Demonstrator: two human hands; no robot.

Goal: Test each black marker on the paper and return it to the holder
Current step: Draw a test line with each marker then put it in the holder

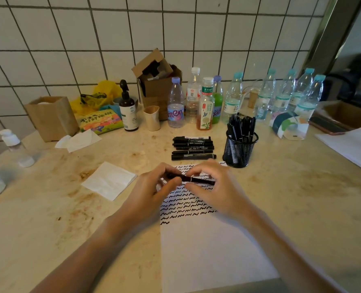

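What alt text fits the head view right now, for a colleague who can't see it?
Both hands, left hand and right hand, grip one black marker horizontally above the paper, whose top is covered in rows of black squiggles. Beyond it, loose markers lie beside a mesh holder full of markers, with bottles along the tiled wall.

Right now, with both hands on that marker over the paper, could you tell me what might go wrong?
1. The left hand and right hand hold the marker above the squiggles; an exposed tip could stain fingers.
2. The mesh holder looks crowded, so a careless return might tip it.
3. The loose markers nearby could roll if bumped.
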